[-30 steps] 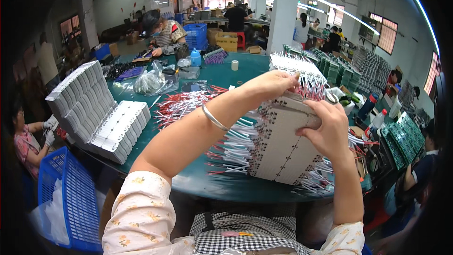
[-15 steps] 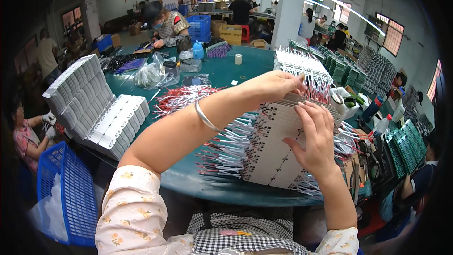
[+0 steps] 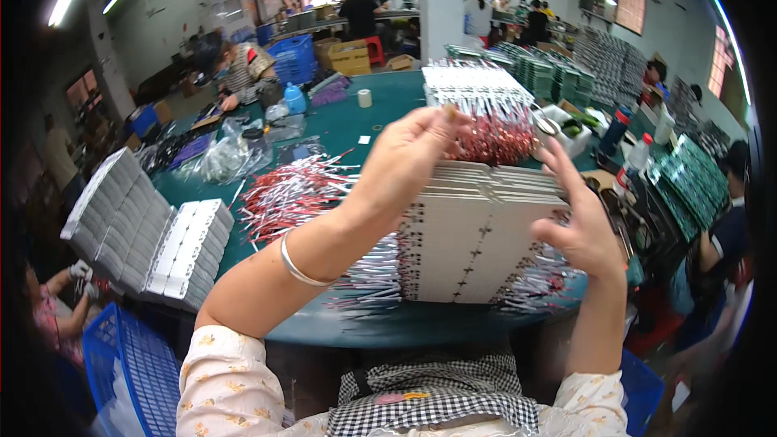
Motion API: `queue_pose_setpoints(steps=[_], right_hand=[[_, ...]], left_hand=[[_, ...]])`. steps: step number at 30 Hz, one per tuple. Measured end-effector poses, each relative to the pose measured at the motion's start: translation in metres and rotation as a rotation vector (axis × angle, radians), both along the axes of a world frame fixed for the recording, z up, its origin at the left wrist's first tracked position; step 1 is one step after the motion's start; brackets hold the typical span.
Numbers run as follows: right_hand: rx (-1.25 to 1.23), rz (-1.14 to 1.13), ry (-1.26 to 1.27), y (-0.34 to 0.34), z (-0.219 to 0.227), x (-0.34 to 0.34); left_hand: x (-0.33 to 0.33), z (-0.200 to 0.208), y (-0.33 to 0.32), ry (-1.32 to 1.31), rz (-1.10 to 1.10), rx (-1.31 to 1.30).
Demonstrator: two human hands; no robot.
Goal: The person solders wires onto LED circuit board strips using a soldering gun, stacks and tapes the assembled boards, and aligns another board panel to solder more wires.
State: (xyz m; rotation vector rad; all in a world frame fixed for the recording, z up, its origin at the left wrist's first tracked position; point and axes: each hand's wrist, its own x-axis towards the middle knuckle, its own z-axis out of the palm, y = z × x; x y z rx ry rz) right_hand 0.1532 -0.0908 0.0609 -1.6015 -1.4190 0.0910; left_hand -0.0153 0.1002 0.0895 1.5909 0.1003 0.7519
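Note:
A stack of pale board panels (image 3: pixel 449 263) stands at the table's near edge, with red-tipped white wires (image 3: pixel 364 271) sticking out on both sides. Over its far left corner is my left hand (image 3: pixel 413 150), thumb and fingertips pinched together; anything between them is too small to make out. My right hand (image 3: pixel 587 231) is at the stack's right side, fingers apart and holding nothing. Whether it touches the boards cannot be told. Left of the stack lies a loose heap of red and white wires (image 3: pixel 291 194). Behind it sits another wired board stack (image 3: pixel 469 85).
White boards (image 3: pixel 190 247) are piled at the left table edge, above a blue basket (image 3: pixel 133 356). Plastic bags (image 3: pixel 227 154), a tape roll (image 3: pixel 364 98) and a blue bottle (image 3: pixel 295 99) lie farther back. Green boards (image 3: pixel 688 186) stand right. Co-workers sit around.
My right hand has come off the front of the stack and moved right, fingers spread. My left hand has drawn back from the stack's top edge. The view has turned, shifting the surroundings left.

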Motion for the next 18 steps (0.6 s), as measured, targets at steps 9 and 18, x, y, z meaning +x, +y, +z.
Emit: queue_pose_setpoints(steps=[9, 18], right_hand=[[0.149, 0.043, 0.127, 0.006, -0.008, -0.006], [0.072, -0.313, -0.754, 0.004, 0.019, -0.025]], left_hand=[[-0.01, -0.001, -0.002, -0.123, 0.084, -0.158], [-0.013, -0.008, -0.01, 0.076, 0.324, 1.267]])
